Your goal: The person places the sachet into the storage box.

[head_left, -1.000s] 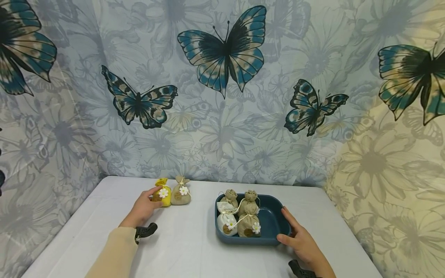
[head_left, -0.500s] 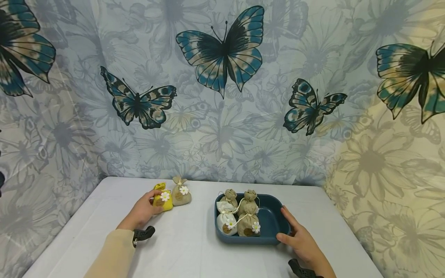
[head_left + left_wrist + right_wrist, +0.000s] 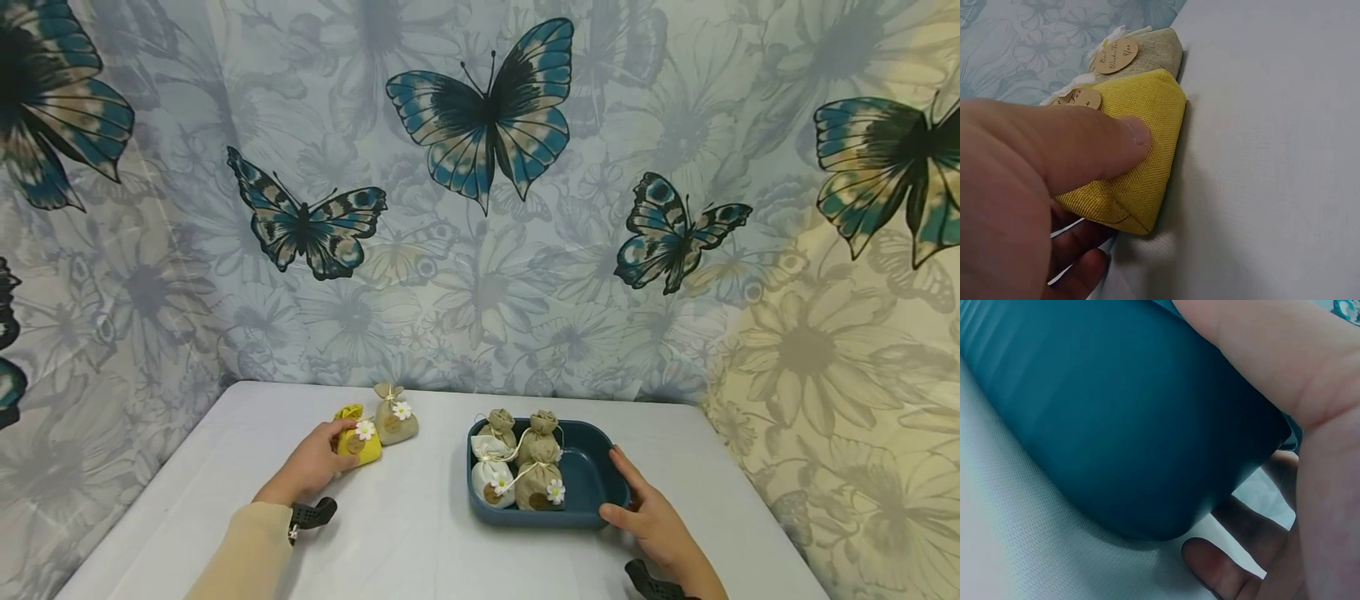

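My left hand (image 3: pixel 315 458) holds a small yellow drawstring sachet (image 3: pixel 365 452) with a white daisy and a round tag. In the left wrist view the thumb (image 3: pixel 1107 147) presses on the yellow cloth, with other fingers under the far side. A beige burlap sachet (image 3: pixel 397 427) stands right behind it, on the table. My right hand (image 3: pixel 656 525) grips the right end of a dark blue oblong bin (image 3: pixel 536 518), thumb at the front rim and fingers along the outer wall. Inside the bin's left part sit a white sachet (image 3: pixel 487 479) and several beige ones (image 3: pixel 538 482).
A white cloth (image 3: pixel 420 533) covers the table, which ends against a butterfly-print wall hanging (image 3: pixel 487 300) at the back. The right part of the bin shows its bare blue floor (image 3: pixel 585 475).
My left hand has pulled the yellow sachet towards me and slightly right, away from the burlap one's side, tilting it. The right hand and the bin have stayed in place.
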The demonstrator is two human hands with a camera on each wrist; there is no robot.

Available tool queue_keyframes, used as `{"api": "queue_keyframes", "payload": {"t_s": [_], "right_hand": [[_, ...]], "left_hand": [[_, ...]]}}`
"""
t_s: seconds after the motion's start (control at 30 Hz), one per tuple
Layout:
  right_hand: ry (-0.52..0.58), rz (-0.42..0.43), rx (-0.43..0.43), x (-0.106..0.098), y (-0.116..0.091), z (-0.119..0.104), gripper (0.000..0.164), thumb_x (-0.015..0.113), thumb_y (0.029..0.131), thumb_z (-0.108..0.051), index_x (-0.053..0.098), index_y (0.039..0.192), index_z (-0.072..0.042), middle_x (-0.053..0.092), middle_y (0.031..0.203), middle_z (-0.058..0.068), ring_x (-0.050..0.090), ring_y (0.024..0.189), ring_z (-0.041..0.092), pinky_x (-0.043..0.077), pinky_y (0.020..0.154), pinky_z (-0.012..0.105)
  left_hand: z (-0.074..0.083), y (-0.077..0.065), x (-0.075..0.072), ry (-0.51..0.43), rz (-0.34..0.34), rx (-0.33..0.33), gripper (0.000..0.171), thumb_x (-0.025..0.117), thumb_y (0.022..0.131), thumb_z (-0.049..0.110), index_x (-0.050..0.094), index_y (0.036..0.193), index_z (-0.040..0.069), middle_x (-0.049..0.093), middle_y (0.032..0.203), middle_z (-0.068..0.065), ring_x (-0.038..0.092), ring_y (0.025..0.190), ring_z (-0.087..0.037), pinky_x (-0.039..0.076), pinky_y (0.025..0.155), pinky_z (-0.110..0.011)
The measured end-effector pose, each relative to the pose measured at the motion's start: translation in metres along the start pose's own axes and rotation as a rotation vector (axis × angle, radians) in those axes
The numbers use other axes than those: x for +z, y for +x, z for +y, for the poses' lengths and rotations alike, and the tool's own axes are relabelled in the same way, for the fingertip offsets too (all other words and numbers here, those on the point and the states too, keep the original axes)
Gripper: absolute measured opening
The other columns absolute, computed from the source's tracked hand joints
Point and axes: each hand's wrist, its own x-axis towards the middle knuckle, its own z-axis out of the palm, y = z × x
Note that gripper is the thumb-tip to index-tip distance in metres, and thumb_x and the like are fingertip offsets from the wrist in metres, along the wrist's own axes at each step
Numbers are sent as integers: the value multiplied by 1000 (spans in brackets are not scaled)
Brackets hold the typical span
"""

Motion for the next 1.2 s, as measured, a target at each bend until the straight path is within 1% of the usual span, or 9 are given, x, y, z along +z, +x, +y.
{"api": "queue_keyframes", "payload": {"t_s": [0.27,0.37,0.5,0.6,0.67,0.83,1.0,1.07,1.2], "right_hand": [[2,3,18,0,0,-1,81,70,95,-15,22,160,-14,12,165,5,11,145,38,37,95,19],[5,3,23,0,0,-2,80,69,95,-15,22,160,-14,11,164,5,12,146,38,37,94,18],[6,3,28,1,0,-2,81,70,95,-15,22,160,-14,11,164,6,12,145,38,38,94,18],[-5,3,26,1,-1,-3,81,70,95,-16,22,160,-14,11,164,6,11,146,38,38,95,20],[-15,3,25,1,-1,-3,81,70,95,-16,22,160,-14,11,164,6,11,146,39,39,95,21],[-4,-1,27,1,0,-3,80,69,96,-16,21,160,-15,10,165,5,11,146,38,39,95,20],[13,-3,23,1,0,-2,81,69,96,-15,21,160,-14,10,165,5,10,146,38,38,95,19],[8,-1,23,1,-1,-3,81,69,95,-15,21,160,-14,11,165,6,11,145,38,38,95,18],[10,-1,24,1,-1,-3,81,69,95,-14,21,160,-14,11,165,7,10,146,39,37,96,18]], "left_hand": [[9,-14,-2,-83,-1,-52,59,81,82,8,59,137,11,52,132,-20,53,114,-36,48,88,-50],[13,-22,-3,-232,-5,-86,59,78,81,0,59,136,7,45,137,-24,54,110,-37,53,81,-50],[17,-28,-3,-488,-21,-138,61,75,79,-8,56,137,0,39,138,-26,59,100,-33,57,75,-46],[20,-31,-4,-562,-27,-160,60,75,80,-5,57,137,-1,44,138,-25,62,99,-30,57,78,-45],[22,-33,-5,-576,-41,-165,60,76,81,-2,56,138,0,47,138,-24,62,101,-29,56,80,-44],[27,-35,-7,-693,-107,-153,62,71,85,-1,49,143,0,48,137,-24,58,110,-31,53,88,-46],[36,-35,-8,-819,-194,-103,64,64,87,-3,43,148,-1,37,147,-24,57,112,-31,51,92,-47],[42,-36,-8,-852,-230,-76,66,64,88,-3,41,149,-2,32,151,-24,58,110,-31,53,89,-46],[55,-36,-7,-881,-269,-50,64,68,87,-1,45,147,-2,37,145,-23,62,98,-30,58,75,-37]]}}
